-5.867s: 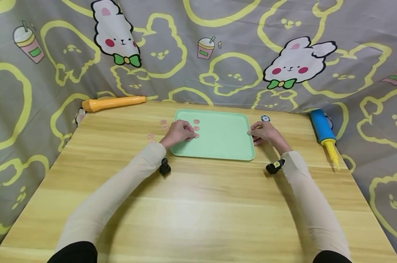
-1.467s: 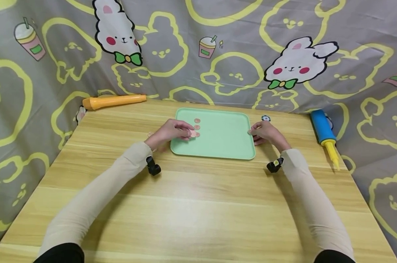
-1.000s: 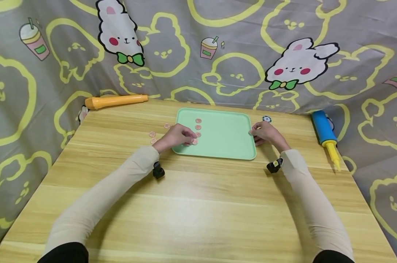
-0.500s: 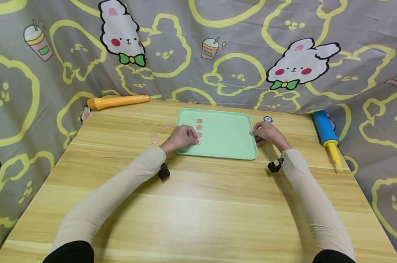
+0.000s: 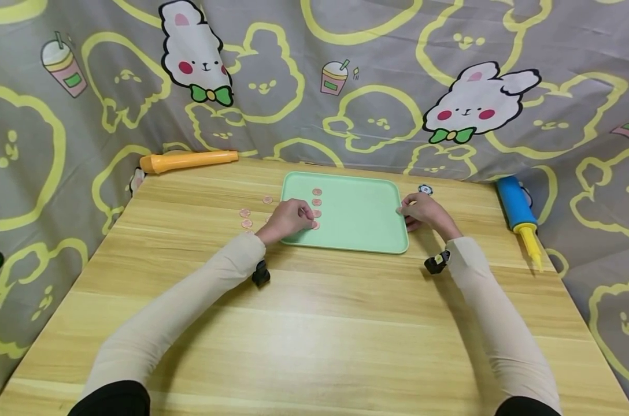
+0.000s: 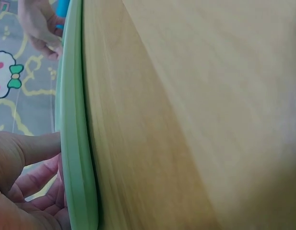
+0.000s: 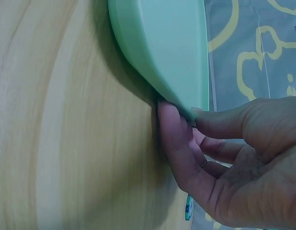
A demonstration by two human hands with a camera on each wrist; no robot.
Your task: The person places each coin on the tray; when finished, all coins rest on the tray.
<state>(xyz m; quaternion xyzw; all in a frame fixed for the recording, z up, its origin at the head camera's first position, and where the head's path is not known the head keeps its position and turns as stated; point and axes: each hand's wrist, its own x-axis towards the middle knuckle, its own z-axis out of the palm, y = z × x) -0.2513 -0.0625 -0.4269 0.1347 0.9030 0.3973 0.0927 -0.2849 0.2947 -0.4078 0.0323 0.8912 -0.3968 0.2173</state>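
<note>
So the left hand (image 5: 288, 218) sits curled over the green tray's (image 5: 361, 216) left edge, fingertips on the nearest pink coin (image 5: 316, 225) of a column running away from the person. More coins (image 5: 246, 218) lie on the table (image 5: 314, 323), just left of that hand. The right hand (image 5: 424, 211) pinches the tray's right rim.

mint-green tray (image 5: 356, 216), pink coins (image 5: 317, 202), wood-grain table (image 5: 314, 323)
</note>
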